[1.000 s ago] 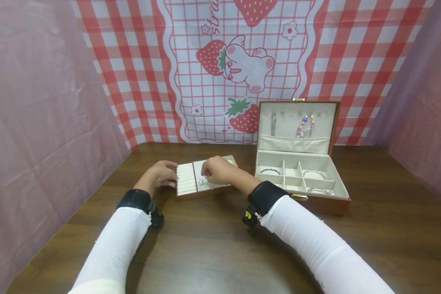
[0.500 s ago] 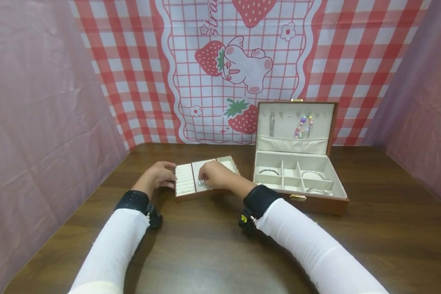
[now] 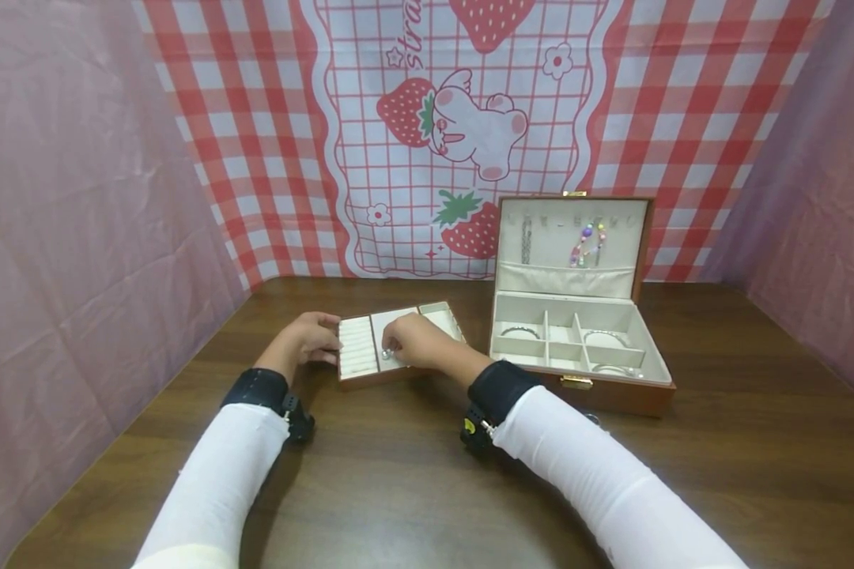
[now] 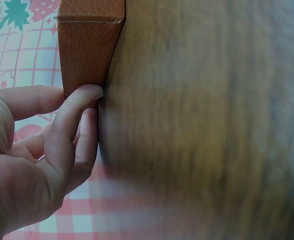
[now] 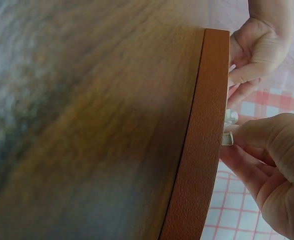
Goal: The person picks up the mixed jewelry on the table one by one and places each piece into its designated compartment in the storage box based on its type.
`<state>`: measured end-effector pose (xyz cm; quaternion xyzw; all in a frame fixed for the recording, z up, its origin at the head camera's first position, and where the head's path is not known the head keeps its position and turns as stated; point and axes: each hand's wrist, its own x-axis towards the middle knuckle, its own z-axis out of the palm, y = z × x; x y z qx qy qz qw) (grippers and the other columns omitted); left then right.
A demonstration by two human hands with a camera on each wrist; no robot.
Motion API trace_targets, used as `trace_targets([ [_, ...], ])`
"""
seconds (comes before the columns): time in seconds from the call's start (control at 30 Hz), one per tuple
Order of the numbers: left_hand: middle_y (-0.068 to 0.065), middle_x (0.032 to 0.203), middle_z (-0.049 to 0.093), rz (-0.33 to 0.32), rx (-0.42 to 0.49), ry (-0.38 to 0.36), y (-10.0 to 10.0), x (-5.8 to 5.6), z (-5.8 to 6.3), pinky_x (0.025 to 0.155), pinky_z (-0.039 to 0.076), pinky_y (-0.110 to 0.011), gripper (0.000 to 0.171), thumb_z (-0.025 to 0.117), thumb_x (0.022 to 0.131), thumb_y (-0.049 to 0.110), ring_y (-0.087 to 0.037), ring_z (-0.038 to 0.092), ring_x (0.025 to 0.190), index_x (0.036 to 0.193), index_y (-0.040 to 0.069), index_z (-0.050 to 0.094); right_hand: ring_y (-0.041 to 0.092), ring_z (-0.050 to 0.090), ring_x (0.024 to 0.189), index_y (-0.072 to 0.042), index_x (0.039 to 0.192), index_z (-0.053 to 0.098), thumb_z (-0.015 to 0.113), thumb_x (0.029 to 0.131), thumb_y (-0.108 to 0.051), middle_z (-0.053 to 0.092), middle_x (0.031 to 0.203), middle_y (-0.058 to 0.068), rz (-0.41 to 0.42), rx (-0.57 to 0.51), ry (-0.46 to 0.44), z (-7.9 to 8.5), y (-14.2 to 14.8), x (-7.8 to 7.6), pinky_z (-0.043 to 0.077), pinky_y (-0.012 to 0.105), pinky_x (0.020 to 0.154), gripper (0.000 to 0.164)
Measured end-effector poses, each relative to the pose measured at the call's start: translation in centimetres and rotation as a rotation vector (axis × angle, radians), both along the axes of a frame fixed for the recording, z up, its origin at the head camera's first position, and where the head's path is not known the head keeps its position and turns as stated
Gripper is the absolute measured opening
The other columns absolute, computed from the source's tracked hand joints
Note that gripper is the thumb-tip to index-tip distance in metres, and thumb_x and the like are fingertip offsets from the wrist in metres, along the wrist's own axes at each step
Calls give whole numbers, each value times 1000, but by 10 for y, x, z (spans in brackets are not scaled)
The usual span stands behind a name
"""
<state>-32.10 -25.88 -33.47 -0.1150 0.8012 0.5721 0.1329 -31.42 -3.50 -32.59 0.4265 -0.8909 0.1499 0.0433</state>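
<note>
A brown leather jewelry tray (image 3: pixel 357 348) lies on the table, with cream ring rolls at its left, a white flat middle and a lidless right compartment. My left hand (image 3: pixel 311 336) grips its left end; thumb and fingers touch the leather corner (image 4: pixel 89 50) in the left wrist view. Over the middle section, my right hand (image 3: pixel 418 340) pinches a small silvery earring (image 5: pixel 227 138) between thumb and fingers. Beside it a second shiny, pearl-like piece (image 5: pixel 231 117) shows above the tray wall; its exact kind is too small to tell.
A brown jewelry box (image 3: pixel 640 399) stands open at the right, with bracelets in its compartments and a beaded bracelet (image 3: pixel 587 241) hanging in the lid. A small round object (image 3: pixel 592 417) lies by the right sleeve. A checked cloth (image 3: pixel 270 158) hangs behind.
My right hand has moved slightly left and down, to the silvery piece on the tray's middle section. The left hand keeps its place at the tray's end.
</note>
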Motion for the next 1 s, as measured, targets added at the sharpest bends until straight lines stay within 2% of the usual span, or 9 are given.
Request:
trace_targets([
  [0.37, -24, 137, 40, 9, -5, -4, 0, 1, 0, 63, 60, -30, 68, 57, 87, -15, -21, 60, 75, 148, 1, 32, 18, 66, 84, -6, 90, 74, 68, 79, 4, 71, 86, 4, -11, 19, 29, -2, -2, 0, 55, 28, 78, 16],
  [0.57, -25, 141, 38, 2, 6, -1, 1, 1, -1, 63, 60, -30, 68, 57, 87, -15, -20, 60, 75, 148, 0, 31, 19, 66, 85, -5, 90, 73, 67, 79, 5, 71, 87, 4, 7, 21, 44, 0, 0, 1, 55, 29, 80, 16],
  [0.8, -25, 140, 39, 9, -10, -7, 0, 1, 1, 63, 60, -30, 68, 57, 87, -14, -21, 60, 74, 148, 1, 31, 23, 67, 98, -3, 99, 73, 63, 79, 9, 72, 99, 7, 23, 55, 43, 11, 6, 4, 54, 33, 90, 25],
  [1.0, -24, 132, 42, 7, -4, -10, 1, 1, 1, 61, 60, -30, 68, 56, 87, -15, -20, 60, 71, 148, 1, 31, 24, 66, 105, -4, 106, 73, 58, 84, 10, 72, 106, 7, 22, 71, 55, 31, 19, 14, 53, 34, 92, 30],
])
